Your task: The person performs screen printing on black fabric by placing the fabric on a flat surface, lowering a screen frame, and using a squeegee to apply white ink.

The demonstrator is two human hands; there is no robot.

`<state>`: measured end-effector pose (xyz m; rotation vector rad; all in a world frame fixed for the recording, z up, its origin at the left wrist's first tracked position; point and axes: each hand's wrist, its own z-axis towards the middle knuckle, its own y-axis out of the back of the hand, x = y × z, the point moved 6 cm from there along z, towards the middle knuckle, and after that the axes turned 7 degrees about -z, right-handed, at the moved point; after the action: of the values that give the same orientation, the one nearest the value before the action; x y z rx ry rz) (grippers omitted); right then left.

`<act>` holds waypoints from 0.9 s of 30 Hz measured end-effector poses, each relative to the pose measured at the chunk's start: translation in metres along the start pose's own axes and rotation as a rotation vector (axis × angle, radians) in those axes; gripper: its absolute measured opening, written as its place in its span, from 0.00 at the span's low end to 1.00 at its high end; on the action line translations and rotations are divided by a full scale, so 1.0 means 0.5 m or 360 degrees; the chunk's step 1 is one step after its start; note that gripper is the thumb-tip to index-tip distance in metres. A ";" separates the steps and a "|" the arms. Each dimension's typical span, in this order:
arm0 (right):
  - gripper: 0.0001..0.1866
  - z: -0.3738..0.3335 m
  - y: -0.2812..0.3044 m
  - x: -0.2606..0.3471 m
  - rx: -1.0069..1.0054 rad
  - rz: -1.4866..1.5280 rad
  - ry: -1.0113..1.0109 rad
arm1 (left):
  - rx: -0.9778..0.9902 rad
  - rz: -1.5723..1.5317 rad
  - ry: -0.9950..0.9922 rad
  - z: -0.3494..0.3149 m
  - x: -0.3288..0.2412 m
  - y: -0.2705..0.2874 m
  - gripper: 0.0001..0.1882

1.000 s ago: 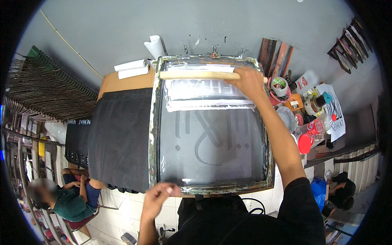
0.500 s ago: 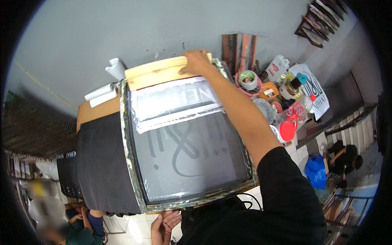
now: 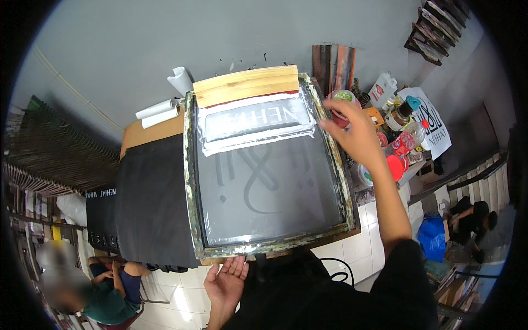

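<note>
A screen-printing frame with worn, paint-crusted edges lies before me. Its grey mesh carries a faint curved design, and a band of white ink surrounds lettering in its far part. Across the far end rests a wooden squeegee, its dark red blade edge against the mesh. My right hand is beside the frame's far right edge, fingers apart and holding nothing. Palm up, my left hand has its fingers stretched toward the frame's near edge; whether they touch it I cannot tell.
Black fabric covers the board to the left, with white paper rolls behind. On the right stand bottles, a tape roll and a printed sheet. One person sits lower left; another crouches far right.
My right hand has let go of the squeegee and moved right and nearer, off the frame. The squeegee stays at the far end. My left hand's fingers are now at the frame's near edge.
</note>
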<state>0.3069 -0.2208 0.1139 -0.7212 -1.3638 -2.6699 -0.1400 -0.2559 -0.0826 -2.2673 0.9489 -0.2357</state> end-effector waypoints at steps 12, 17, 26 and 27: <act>0.14 -0.278 0.080 0.209 -0.0164 -0.0137 0.0142 | 0.1018 0.0602 -0.0417 -0.091 -0.079 -0.148 0.22; 0.11 -0.104 0.204 0.252 -0.0647 -0.0392 0.0394 | 0.1592 0.1070 -0.0789 -0.129 -0.097 -0.378 0.29; 0.25 0.248 0.318 0.268 -0.0497 -0.0426 0.0290 | -0.0186 0.2913 -0.1634 0.287 -0.271 -0.296 0.32; 0.25 0.278 0.328 0.247 -0.0436 -0.0434 0.0259 | -0.0197 0.2774 -0.1277 0.302 -0.286 -0.276 0.29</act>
<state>0.2919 -0.1929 0.3601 -0.3416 -1.1437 -3.0890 -0.1046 -0.0092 -0.0985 -0.7171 1.9412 1.3298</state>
